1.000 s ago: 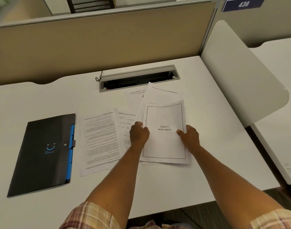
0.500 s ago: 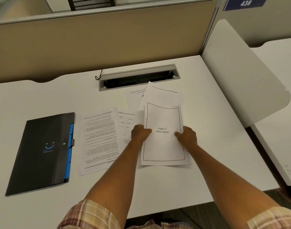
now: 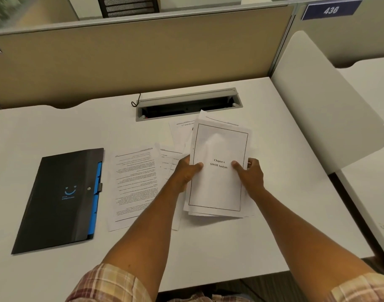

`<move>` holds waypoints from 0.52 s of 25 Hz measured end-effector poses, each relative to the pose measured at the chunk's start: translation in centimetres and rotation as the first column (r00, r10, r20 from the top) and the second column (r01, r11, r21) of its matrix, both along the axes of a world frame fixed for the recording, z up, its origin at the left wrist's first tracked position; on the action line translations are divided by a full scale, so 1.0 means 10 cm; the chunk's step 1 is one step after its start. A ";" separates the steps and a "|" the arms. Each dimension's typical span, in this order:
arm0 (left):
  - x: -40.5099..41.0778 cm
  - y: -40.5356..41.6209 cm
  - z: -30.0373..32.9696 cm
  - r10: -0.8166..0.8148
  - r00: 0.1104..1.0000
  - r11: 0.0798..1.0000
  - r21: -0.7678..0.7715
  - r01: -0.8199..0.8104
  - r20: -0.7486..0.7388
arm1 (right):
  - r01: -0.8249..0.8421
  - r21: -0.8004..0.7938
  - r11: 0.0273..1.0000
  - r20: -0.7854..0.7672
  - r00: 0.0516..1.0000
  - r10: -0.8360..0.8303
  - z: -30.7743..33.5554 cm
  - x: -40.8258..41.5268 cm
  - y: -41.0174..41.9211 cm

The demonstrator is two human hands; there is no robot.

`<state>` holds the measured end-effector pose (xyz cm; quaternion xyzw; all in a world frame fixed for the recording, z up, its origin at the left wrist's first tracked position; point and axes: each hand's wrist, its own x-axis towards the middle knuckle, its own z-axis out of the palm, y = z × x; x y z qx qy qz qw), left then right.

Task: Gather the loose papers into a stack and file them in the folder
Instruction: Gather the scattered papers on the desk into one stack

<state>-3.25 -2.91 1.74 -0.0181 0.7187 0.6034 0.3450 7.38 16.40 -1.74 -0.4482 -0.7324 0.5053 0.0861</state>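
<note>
Head view: a person at a white desk [image 3: 208, 247] handles printed sheets with both bare hands.
Stack: a small stack of papers [image 3: 217, 186] sits right of the desk's centre, its top sheet framed by a thin black border and headed "Chapter 4 SWOT Analysis"; the edges of lower sheets poke out unevenly at the near end and the far end.
Left hand: the left hand [image 3: 186, 171] grips the stack's left edge, thumb curled over the top sheet, fingers hidden beneath.
Right hand: the right hand [image 3: 250, 173] grips the right edge the same way, thumb on top, fingers tucked under.
Loose sheets: a full text page [image 3: 134, 184] lies flat just left of the left forearm; a sheet with a table [image 3: 169, 162] overlaps it, partly under the left hand; another page [image 3: 182, 131] shows beyond the stack.
Folder: a black folder [image 3: 60, 199] with blue tabs lies closed at the desk's left, just beside the text page, apart from both hands.
Surroundings: a cable slot [image 3: 186, 105] is set in the desk beyond the papers; a beige partition [image 3: 132, 62] stands behind.
</note>
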 end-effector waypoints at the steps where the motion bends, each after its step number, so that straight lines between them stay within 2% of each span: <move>1: -0.06 -0.01 0.01 -0.011 1.000 1.000 0.026 0.010 0.018 | 0.006 -0.049 0.999 -0.044 0.999 -0.008 0.02 -0.02 0.01; 3: -0.19 -0.02 0.03 -0.018 0.999 0.997 0.074 0.014 0.051 | -0.012 -0.209 0.978 -0.168 0.985 -0.023 0.05 -0.07 0.05; 5: -0.30 -0.02 0.07 -0.016 0.997 0.993 0.118 0.008 0.071 | -0.102 -0.374 0.922 -0.281 0.960 -0.007 0.04 -0.12 0.09; 8: -0.41 -0.02 0.16 0.038 0.997 0.996 0.080 -0.044 0.068 | -0.208 -0.467 0.859 -0.351 0.936 0.036 -0.01 -0.21 0.10; 10: -0.46 -0.11 0.18 0.151 0.988 0.984 -0.089 -0.153 -0.029 | -0.237 -0.489 0.839 -0.376 0.925 0.042 -0.02 -0.28 0.07; 11: -0.49 -0.21 0.15 0.171 0.972 0.949 -0.238 -0.206 -0.159 | -0.244 -0.497 0.833 -0.382 0.923 0.042 -0.03 -0.32 0.05; 12: -0.51 -0.35 0.11 0.125 0.943 0.871 -0.421 -0.253 -0.308 | -0.247 -0.502 0.829 -0.382 0.923 0.043 -0.02 -0.36 0.02; 13: -0.53 -0.52 0.06 0.046 0.914 0.751 -0.589 -0.297 -0.403 | -0.246 -0.503 0.828 -0.376 0.925 0.046 -0.02 -0.39 -0.01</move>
